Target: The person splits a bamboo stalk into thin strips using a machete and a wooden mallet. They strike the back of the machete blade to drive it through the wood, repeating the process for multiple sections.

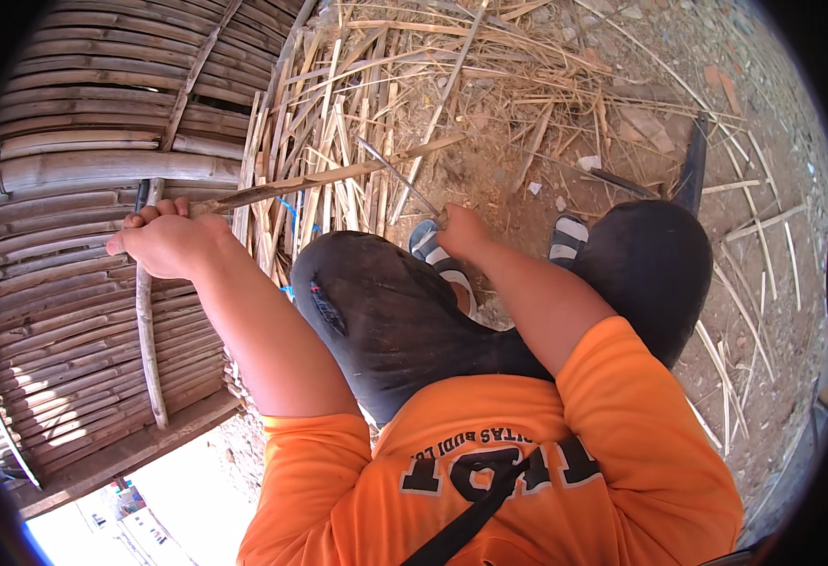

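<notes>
A long split bamboo strip [310, 181] reaches across the front of me, from the left side to the middle. My left hand [173, 243] is closed around its near end, close to the slatted bamboo wall. In my right hand [466, 234], between my knees, is the handle of a knife [403, 179]. Its thin blade points up and left and crosses the strip near the far end. Whether the edge touches the bamboo, I cannot tell. The knife's handle is mostly hidden by my fingers.
Many split bamboo strips [339, 141] lie piled beyond my left knee. A slatted bamboo wall [46, 255] with a wooden pole [147, 330] stands at left. Sandals [425, 241] are on my feet. A dark bar [692, 165] and loose strips [739, 292] lie at right.
</notes>
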`<state>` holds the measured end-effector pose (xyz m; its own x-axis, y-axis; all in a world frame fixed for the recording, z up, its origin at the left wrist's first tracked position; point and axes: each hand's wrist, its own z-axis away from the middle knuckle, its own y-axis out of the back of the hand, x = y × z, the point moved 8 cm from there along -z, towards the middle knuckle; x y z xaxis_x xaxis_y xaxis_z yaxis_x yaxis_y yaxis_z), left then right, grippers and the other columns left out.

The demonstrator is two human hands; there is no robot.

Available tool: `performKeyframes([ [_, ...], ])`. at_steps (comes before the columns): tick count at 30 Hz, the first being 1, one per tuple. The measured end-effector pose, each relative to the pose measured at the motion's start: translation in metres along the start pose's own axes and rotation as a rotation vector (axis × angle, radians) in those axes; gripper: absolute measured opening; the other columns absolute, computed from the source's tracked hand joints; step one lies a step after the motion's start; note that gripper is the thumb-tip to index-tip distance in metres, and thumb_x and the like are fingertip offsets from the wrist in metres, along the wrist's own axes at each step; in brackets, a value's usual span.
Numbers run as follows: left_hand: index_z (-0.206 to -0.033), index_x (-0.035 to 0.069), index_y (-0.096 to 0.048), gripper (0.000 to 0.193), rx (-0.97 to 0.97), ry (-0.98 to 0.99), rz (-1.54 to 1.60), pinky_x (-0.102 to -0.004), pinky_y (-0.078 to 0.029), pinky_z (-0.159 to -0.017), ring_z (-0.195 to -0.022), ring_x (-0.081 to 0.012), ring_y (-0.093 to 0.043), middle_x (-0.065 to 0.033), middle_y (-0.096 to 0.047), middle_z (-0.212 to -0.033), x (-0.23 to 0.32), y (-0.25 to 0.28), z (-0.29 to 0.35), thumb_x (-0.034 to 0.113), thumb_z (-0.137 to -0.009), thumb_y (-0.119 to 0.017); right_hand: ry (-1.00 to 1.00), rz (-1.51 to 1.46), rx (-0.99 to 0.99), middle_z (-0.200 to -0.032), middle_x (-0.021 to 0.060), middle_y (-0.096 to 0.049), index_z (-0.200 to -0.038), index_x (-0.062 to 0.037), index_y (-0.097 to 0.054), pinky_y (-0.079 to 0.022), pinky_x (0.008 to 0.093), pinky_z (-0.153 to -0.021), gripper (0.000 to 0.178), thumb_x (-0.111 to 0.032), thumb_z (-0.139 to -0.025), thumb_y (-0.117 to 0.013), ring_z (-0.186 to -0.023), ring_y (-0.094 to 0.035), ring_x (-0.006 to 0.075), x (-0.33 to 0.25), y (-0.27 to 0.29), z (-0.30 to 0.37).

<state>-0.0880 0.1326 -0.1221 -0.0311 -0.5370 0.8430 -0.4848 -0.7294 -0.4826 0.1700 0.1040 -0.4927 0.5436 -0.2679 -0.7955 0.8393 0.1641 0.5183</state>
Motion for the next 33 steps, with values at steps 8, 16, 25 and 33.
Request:
performKeyframes([
  [8,-0.08,0.014,-0.037,0.05,-0.009,0.009,0.016,-0.0301,-0.026,-0.053,-0.056,-0.0139,-0.023,0.0035,-0.027,-0.063,-0.006,0.012,-0.015,0.051,-0.11,-0.023,0.132,-0.112,0.019,-0.093,0.0257,-0.068,-0.102,0.0002,-0.06,-0.053,0.052,-0.081,0.028,-0.017,-0.081,-0.068,-0.092,-0.067,0.0446,-0.067,0.028,0.016],
  [16,-0.078,0.014,-0.037,0.051,0.055,-0.013,-0.065,-0.0303,-0.025,-0.053,-0.057,-0.0139,-0.023,0.0036,-0.027,-0.063,-0.002,0.004,0.001,0.05,-0.11,-0.022,0.075,-0.024,0.025,-0.095,0.0261,-0.069,-0.109,-0.0008,-0.059,-0.053,0.0516,-0.081,0.032,-0.013,-0.081,-0.068,-0.092,-0.067,0.0448,-0.015,0.005,0.005],
  [25,-0.077,0.014,-0.036,0.049,0.025,0.006,0.002,-0.0302,-0.025,-0.052,-0.055,-0.0141,-0.023,0.0031,-0.027,-0.063,-0.007,0.015,-0.015,0.048,-0.111,-0.022,0.142,-0.095,0.003,-0.094,0.0277,-0.068,-0.111,0.0011,-0.059,-0.053,0.051,-0.083,0.035,-0.015,-0.08,-0.068,-0.093,-0.067,0.0454,-0.054,0.019,0.012],
  [33,-0.078,0.014,-0.037,0.049,0.022,0.005,-0.002,-0.0302,-0.025,-0.053,-0.055,-0.0137,-0.021,0.0035,-0.026,-0.063,-0.002,0.003,-0.005,0.049,-0.11,-0.024,0.04,-0.057,0.003,-0.097,0.0249,-0.069,-0.106,-0.0004,-0.062,-0.053,0.0511,-0.083,0.03,-0.015,-0.08,-0.069,-0.096,-0.066,0.0443,-0.011,0.001,0.003],
])
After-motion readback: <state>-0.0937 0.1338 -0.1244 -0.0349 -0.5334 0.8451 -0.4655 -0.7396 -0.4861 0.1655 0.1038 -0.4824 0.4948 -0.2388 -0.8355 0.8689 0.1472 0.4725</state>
